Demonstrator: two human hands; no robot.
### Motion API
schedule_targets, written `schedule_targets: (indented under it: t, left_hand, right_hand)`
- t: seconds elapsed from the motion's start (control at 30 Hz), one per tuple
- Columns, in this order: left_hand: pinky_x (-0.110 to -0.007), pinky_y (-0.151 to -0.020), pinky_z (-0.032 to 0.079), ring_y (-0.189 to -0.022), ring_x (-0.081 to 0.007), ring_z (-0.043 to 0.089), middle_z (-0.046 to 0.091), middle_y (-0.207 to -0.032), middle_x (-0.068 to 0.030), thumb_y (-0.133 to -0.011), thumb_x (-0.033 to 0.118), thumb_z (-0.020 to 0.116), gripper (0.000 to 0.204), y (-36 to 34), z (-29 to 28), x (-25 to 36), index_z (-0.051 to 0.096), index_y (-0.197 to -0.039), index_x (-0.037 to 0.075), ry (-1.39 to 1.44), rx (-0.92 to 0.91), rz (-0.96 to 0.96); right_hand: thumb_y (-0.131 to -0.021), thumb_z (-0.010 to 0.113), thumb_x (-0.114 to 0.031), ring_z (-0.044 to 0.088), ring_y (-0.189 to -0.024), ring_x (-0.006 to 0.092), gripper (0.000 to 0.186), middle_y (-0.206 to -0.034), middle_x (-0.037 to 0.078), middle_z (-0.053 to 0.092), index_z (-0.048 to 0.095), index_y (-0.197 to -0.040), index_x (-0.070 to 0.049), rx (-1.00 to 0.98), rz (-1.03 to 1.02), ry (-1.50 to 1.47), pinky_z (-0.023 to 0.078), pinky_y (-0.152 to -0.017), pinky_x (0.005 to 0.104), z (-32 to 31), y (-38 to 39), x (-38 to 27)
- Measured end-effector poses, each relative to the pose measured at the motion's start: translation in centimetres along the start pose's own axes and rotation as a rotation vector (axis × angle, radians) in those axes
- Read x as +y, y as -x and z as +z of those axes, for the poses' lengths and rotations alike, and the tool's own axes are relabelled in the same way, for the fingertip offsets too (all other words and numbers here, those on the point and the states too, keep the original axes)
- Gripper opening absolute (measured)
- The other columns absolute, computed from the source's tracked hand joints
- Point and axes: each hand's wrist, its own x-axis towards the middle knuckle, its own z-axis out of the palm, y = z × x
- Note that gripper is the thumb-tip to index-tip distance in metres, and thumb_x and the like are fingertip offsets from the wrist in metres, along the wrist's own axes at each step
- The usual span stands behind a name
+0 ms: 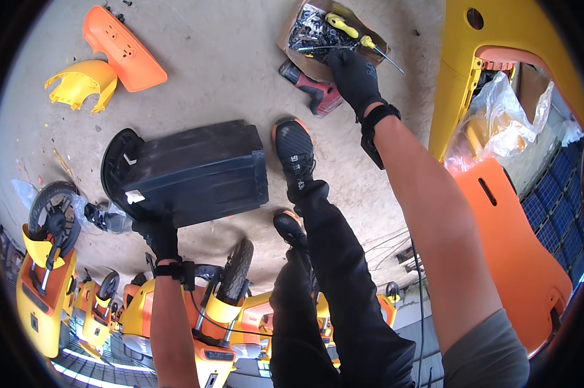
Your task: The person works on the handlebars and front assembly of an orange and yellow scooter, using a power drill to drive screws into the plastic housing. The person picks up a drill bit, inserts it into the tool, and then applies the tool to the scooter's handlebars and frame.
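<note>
Black container (198, 168), lidless side not visible to me, lying on its side on the pale floor (208, 71), left of the worker's dark shoes (296, 152); flared rim to the left, small pale sticker close to it. Left hand (156, 238), black-gloved, against the container's near left corner — fingers hidden from where I stand, so I cannot tell whether they grip or lie spread. Right hand (354, 77), likewise gloved, at the near edge of an open cardboard box (314, 66), far and right of the container; fingers curled, though whether they pinch anything I cannot tell. Within the box: a heap of small metal hardware (311, 32) and a yellow-handled screwdriver (341, 24); a second screwdriver (367, 42) has its shaft jutting past the right side. Just beside the box, nearer the shoes: one red-and-black power drill (326, 98). Far left: orange panel (136, 61), touching a curved yellow shell (81, 84). Right: large yellow housing (453, 77), clear plastic bag (499, 119), long orange panel (508, 239).
</note>
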Motion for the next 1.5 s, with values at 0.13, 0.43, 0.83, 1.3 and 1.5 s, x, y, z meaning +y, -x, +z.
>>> schedule_targets:
  t: [0.13, 0.43, 0.83, 1.3, 1.5]
  left_hand:
    - [-0.034, -0.067, 0.05, -0.074, -0.0208, 0.059, 0.06, -0.091, -0.0118, -0.075, 0.017, 0.078, 0.05, -0.4, -0.8, 1.8, 0.048, -0.11, -0.001, -0.14, -0.038, 0.085]
    - [-0.03, -0.05, 0.049, -0.071, -0.0176, 0.058, 0.057, -0.09, -0.0097, -0.074, 0.012, 0.077, 0.049, 0.0, -0.3, 3.4, 0.046, -0.111, 0.001, 0.011, -0.099, -0.313]
    - [-0.033, -0.079, 0.047, -0.092, -0.0202, 0.053, 0.05, -0.107, -0.0114, -0.075, 0.008, 0.075, 0.064, -0.1, -0.9, 0.5, 0.033, -0.122, -0.002, -0.03, -0.112, -0.25]
    - [-0.032, -0.078, 0.047, -0.092, -0.0204, 0.053, 0.053, -0.102, -0.0105, -0.079, 0.015, 0.074, 0.054, 0.1, -1.0, 1.1, 0.041, -0.118, -0.003, -0.095, -0.165, -0.17]
    - [-0.034, -0.072, 0.052, -0.098, -0.0231, 0.054, 0.051, -0.112, -0.0157, -0.082, 0.022, 0.072, 0.067, -0.3, -1.4, 1.9, 0.034, -0.13, -0.003, -0.191, -0.274, -0.318]
  right_hand:
    - [-0.088, 0.048, -0.029, 0.061, -0.086, 0.035, 0.027, -0.087, 0.015, 0.065, 0.065, -0.086, -0.009, 0.01, -0.003, -0.01, 0.047, -0.076, 0.0449, 0.6, -0.8, 0.0]
    - [-0.086, 0.055, -0.02, 0.06, -0.09, 0.035, 0.02, -0.094, 0.017, 0.065, 0.066, -0.098, -0.007, 0.103, -0.268, 0.012, 0.047, -0.081, 0.0426, 2.4, -3.3, 0.5]
    - [-0.079, 0.057, -0.017, 0.059, -0.09, 0.0324, 0.017, -0.092, 0.013, 0.063, 0.066, -0.087, -0.006, 0.059, -0.364, 0.427, 0.048, -0.079, 0.0424, 5.3, -5.6, -3.1]
    - [-0.083, 0.06, -0.015, 0.064, -0.074, 0.0227, 0.014, -0.085, 0.009, 0.063, 0.063, -0.093, -0.005, 0.223, -0.735, 0.388, 0.052, -0.063, 0.0342, 2.6, -7.5, -1.7]
    - [-0.092, 0.061, -0.022, 0.061, -0.079, 0.0226, 0.025, -0.096, 0.01, 0.067, 0.058, -0.111, -0.007, 0.022, -0.046, -0.866, 0.051, -0.078, 0.0305, -2.2, -5.2, -3.6]
